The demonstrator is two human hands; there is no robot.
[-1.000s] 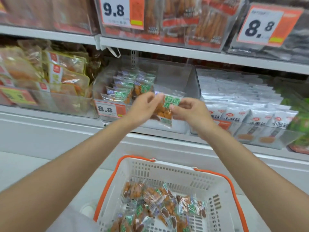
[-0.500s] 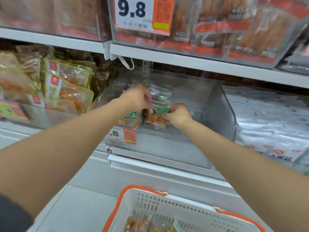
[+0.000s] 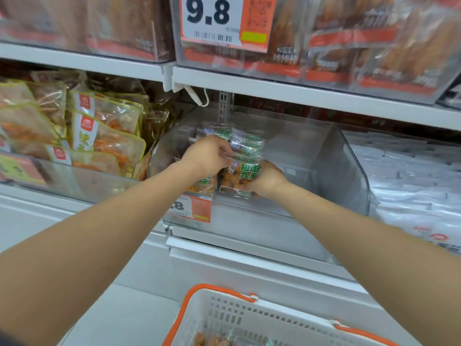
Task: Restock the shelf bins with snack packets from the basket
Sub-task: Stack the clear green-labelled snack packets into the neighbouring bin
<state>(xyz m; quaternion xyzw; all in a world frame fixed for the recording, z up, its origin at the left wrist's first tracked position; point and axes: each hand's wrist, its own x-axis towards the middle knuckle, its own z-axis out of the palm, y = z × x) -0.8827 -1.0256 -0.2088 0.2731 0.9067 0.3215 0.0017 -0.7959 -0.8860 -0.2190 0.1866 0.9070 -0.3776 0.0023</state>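
A small clear snack packet (image 3: 240,176) with green lettering and orange pieces is held at the front of a row of like packets (image 3: 245,143) inside a clear plastic shelf bin (image 3: 324,161). My right hand (image 3: 265,182) grips its lower right side. My left hand (image 3: 208,154) pinches its upper left corner from above. Both hands are inside the bin. The white basket (image 3: 232,315) with orange rim sits at the bottom edge, with a few packets just showing.
The bin's right half holds nothing. A bin of yellow-edged packets (image 3: 99,136) stands to the left, white packets (image 3: 409,176) to the right. The upper shelf (image 3: 274,91) with a 9.8 price tag (image 3: 224,21) hangs close above. An orange price tag (image 3: 192,208) fronts the bin.
Both hands carried the packet from in front of the shelf into the bin and set it against the row. The view moved closer and up; the basket dropped lower in frame.
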